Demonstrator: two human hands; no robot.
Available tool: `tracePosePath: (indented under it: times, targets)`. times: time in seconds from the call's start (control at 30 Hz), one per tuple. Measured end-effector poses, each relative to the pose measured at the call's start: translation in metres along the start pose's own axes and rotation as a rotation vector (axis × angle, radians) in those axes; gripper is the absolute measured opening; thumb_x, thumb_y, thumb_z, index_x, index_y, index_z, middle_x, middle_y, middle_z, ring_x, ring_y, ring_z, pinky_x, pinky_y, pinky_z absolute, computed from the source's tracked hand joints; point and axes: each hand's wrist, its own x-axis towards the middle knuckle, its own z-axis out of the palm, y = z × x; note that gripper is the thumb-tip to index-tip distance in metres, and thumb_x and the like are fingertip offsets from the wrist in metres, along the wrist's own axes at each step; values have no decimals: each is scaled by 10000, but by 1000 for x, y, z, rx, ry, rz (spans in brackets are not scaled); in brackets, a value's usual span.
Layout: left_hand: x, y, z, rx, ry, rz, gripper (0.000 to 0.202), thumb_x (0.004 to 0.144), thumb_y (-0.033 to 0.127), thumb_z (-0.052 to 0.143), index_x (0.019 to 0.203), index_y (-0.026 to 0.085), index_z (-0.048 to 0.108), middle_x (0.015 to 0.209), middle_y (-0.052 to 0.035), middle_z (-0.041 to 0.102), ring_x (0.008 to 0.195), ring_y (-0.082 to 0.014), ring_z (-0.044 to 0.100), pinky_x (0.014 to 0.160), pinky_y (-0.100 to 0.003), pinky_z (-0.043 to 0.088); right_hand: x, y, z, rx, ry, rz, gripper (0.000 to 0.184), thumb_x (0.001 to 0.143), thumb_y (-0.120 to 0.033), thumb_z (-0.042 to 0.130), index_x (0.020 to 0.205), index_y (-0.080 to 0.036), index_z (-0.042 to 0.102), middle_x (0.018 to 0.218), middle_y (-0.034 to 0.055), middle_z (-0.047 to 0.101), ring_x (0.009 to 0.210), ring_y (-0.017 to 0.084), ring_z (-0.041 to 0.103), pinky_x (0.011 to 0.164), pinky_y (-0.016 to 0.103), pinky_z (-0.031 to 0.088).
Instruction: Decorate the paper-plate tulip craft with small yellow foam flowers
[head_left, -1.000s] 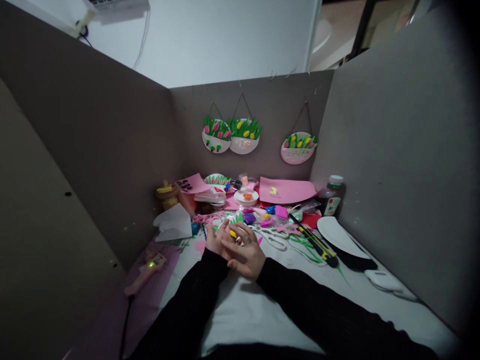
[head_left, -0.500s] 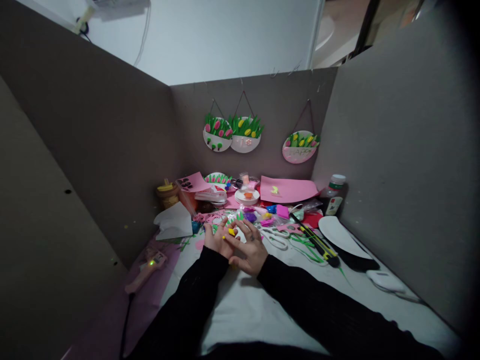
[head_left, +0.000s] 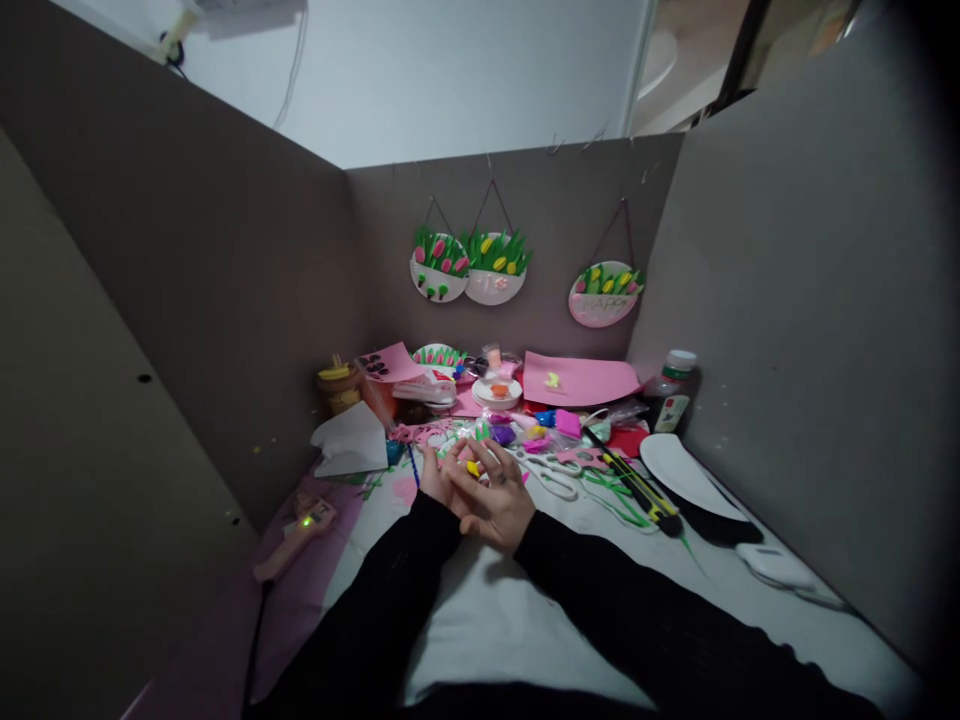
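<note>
My left hand [head_left: 438,484] is turned palm up above the middle of the table, its fingers slightly curled. A small yellow lump [head_left: 473,468], which looks like soft clay, sits at its fingers. Across the left palm lies my right hand [head_left: 501,505], palm down with fingers stretched out and a little apart, touching the left. Whatever is between the two palms is hidden by the right fingers. Just beyond the hands are a purple packet [head_left: 501,435] and white-handled scissors [head_left: 555,478].
A glue gun [head_left: 298,540] with a lit lamp lies left on pink paper. To the right are a yellow-black cutter [head_left: 637,490], a white half disc [head_left: 686,470] and a bottle [head_left: 673,390]. Grey panels enclose the table; decorated plates [head_left: 496,270] hang at the back.
My left hand has shifted slightly right under the right one, the yellow lump moving with it. A small yellow bit on the left palm is now covered. A blue stick shows beside the left hand.
</note>
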Motion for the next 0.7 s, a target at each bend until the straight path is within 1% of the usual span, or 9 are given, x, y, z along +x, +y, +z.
tracePosePath:
  times: [0.07, 0.1, 0.17, 0.23, 0.33, 0.4, 0.5, 0.6, 0.7]
  targets:
    - [0, 1, -1, -5, -19, 17, 647, 751, 706, 152, 1041, 217, 462, 961, -78, 550, 654, -168, 536, 618, -334, 437, 0, 0, -1, 5, 16, 13, 588, 731, -661, 460, 1202, -315, 526, 1396, 38, 254, 1237, 353, 230, 991, 530, 252]
    - [1, 1, -2, -14, -26, 32, 656, 745, 712, 138, 1032, 217, 461, 936, -73, 547, 638, -161, 531, 608, -328, 435, 0, 1, -1, 15, 23, -7, 564, 731, -657, 465, 1176, -320, 547, 1396, 32, 258, 1237, 350, 233, 989, 527, 259]
    - [2, 1, -4, -29, -34, 37, 682, 735, 721, 99, 1035, 219, 449, 921, -75, 541, 662, -170, 539, 612, -329, 433, -1, 0, -1, 39, 23, -70, 541, 724, -657, 478, 1144, -329, 569, 1399, 24, 261, 1236, 343, 240, 982, 518, 275]
    - [2, 1, -6, -27, -41, 11, 674, 738, 717, 104, 1053, 220, 435, 939, -84, 538, 706, -184, 548, 633, -338, 430, -1, 0, -2, 44, 16, -94, 568, 721, -659, 480, 1173, -320, 546, 1398, 34, 265, 1233, 340, 248, 977, 513, 286]
    - [2, 1, -6, -21, -48, -13, 648, 744, 712, 152, 1059, 218, 428, 946, -78, 538, 666, -170, 535, 637, -335, 423, -1, 0, -2, 23, 14, -35, 596, 741, -642, 467, 1224, -295, 503, 1390, 50, 276, 1236, 338, 242, 984, 515, 283]
    - [1, 2, -4, -38, -33, -2, 666, 737, 719, 129, 1067, 221, 422, 929, -71, 536, 639, -162, 524, 624, -328, 418, -1, -1, -2, 37, 11, -33, 565, 748, -629, 468, 1204, -301, 520, 1392, 41, 275, 1240, 336, 237, 990, 510, 283]
    - [1, 3, -2, -66, 0, -16, 678, 745, 709, 90, 1102, 221, 396, 963, -91, 533, 718, -193, 545, 659, -351, 417, -1, -2, -2, 85, 4, -99, 538, 749, -633, 460, 1176, -315, 542, 1407, 30, 250, 1240, 332, 246, 987, 503, 290]
    - [2, 4, -2, -57, 18, -58, 650, 757, 699, 129, 1106, 218, 392, 1009, -100, 528, 773, -209, 551, 699, -373, 418, -1, -3, -1, 75, 7, -64, 558, 771, -616, 443, 1222, -293, 504, 1411, 48, 240, 1243, 331, 244, 986, 502, 293]
    - [2, 5, -3, -60, 21, -29, 671, 745, 713, 107, 1088, 222, 410, 928, -73, 530, 703, -187, 541, 656, -348, 421, -1, -2, 0, 60, 5, -35, 538, 775, -598, 455, 1217, -295, 507, 1411, 43, 245, 1248, 326, 239, 987, 497, 295]
